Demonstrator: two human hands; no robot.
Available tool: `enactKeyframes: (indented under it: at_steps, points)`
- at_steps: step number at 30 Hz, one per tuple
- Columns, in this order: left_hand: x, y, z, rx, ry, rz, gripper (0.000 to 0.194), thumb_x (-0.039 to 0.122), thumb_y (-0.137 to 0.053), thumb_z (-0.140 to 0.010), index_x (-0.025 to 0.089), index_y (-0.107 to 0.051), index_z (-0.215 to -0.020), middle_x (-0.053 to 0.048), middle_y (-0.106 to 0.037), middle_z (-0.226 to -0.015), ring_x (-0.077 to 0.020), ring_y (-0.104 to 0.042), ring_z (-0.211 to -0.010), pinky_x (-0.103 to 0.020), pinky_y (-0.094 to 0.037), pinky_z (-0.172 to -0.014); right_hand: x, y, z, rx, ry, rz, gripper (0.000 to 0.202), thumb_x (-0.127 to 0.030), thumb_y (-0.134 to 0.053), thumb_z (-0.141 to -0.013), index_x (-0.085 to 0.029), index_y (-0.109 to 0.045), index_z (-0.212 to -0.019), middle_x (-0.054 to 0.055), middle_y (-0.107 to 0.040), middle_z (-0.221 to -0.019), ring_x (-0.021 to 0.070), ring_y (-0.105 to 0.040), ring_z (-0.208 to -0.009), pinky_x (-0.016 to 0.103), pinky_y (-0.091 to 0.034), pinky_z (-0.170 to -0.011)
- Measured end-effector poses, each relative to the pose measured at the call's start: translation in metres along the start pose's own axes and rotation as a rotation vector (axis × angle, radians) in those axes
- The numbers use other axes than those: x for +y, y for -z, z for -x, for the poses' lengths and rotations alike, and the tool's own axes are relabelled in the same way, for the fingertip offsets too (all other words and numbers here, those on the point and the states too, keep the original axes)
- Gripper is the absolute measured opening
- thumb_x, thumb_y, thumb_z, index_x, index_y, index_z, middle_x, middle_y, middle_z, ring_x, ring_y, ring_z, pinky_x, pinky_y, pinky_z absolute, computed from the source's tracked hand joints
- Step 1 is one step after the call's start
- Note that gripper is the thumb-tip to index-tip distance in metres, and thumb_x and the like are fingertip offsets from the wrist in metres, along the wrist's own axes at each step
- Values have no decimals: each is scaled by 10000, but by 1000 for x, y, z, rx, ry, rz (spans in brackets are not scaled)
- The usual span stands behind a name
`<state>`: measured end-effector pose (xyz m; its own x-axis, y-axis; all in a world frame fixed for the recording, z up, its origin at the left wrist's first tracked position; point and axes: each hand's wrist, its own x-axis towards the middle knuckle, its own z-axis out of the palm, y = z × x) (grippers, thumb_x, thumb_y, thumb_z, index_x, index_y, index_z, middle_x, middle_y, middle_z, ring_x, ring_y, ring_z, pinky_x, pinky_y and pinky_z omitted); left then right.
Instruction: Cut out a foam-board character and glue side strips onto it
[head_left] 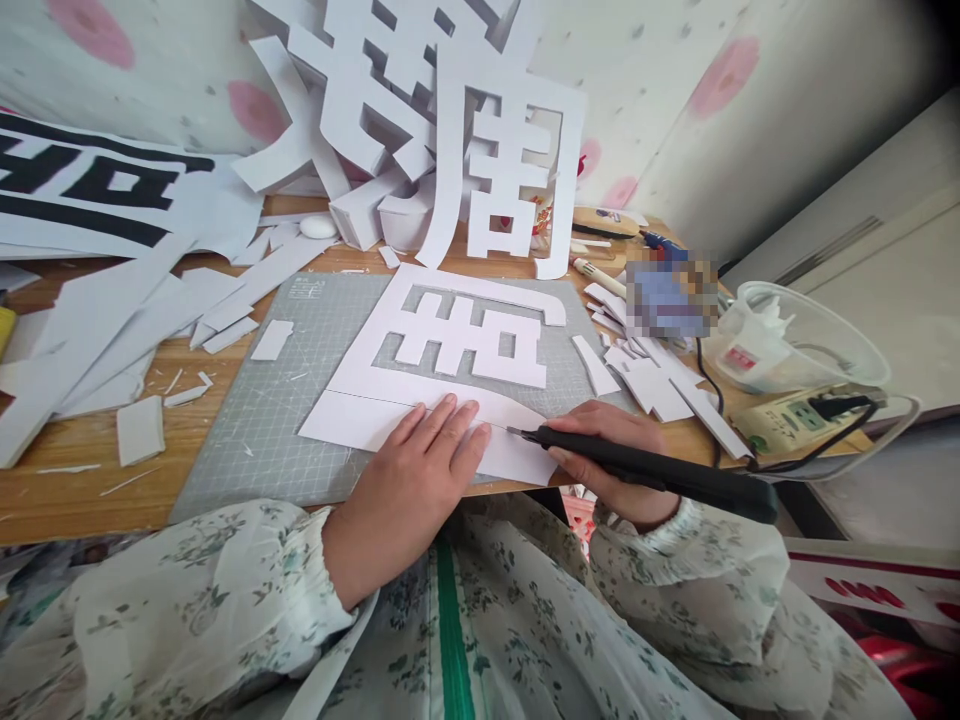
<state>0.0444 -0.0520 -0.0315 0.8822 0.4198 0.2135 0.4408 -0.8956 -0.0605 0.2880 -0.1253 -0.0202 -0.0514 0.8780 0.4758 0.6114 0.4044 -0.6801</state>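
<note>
A white foam board sheet (352, 375) with a character-shaped cutout lies on a grey cutting mat (247, 440). My left hand (420, 470) rests on its near part, fingers stretched out and flat. In my right hand (611, 440) is a black craft knife (660, 470), its thin blade pointing left and meeting the board just right of my left fingertips. A thin dark line runs across the board from its left edge to under my left fingers and on toward the right. Part of the board is hidden beneath the left hand.
Cut white characters (450, 130) stand against the wall at the back. White offcuts (120, 320) lie on the left and more scraps (652, 375) on the right. A clear plastic tub (817, 345) holds a white bottle, near a power strip (810, 415) with black cords.
</note>
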Motion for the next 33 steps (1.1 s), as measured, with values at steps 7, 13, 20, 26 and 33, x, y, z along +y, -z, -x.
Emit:
enactKeyframes:
  at_steps: [7, 13, 20, 26, 33]
  points:
    - [0, 0, -2, 11, 0, -6, 419, 97, -495, -928, 119, -594, -1335, -175, -553, -1470, -372, -510, -1363, -544, -478, -1084, -5, 8, 5, -9, -62, 21, 118, -228, -670, -868, -254, -711, -976, 37, -734, -801, 173, -695, -703, 282, -557, -626]
    - [-1, 0, -3, 6, -9, -10, 427, 88, -502, -920, 108, -589, -1337, -184, -538, -1481, -376, -504, -1367, -546, -472, -1084, -8, 14, 18, 43, -77, 62, 136, -211, -692, -852, -256, -719, -977, 28, -728, -782, 167, -682, -677, 274, -545, -611]
    - [-4, -3, 2, 44, -55, -26, 441, 111, -515, -924, 89, -565, -1361, -190, -528, -1488, -387, -494, -1372, -551, -457, -1088, -9, 15, 34, 142, -170, -27, 153, -208, -723, -831, -267, -750, -969, 23, -732, -801, 178, -675, -705, 300, -553, -646]
    - [-7, -6, 9, 141, -105, 25, 419, 298, -570, -960, 92, -592, -1324, -164, -580, -1448, -367, -508, -1362, -541, -428, -1115, 0, -10, 41, 625, -416, -476, 163, -358, -779, -768, -272, -737, -901, 8, -724, -811, 208, -702, -682, 380, -601, -650]
    - [-5, -11, 9, 269, -140, 58, 325, 304, -612, -948, 97, -660, -1193, -147, -690, -1301, -342, -612, -1239, -497, -523, -1011, -11, -41, 25, 675, -643, -661, 276, -353, -850, -697, -206, -730, -898, 15, -741, -790, 170, -706, -621, 310, -602, -600]
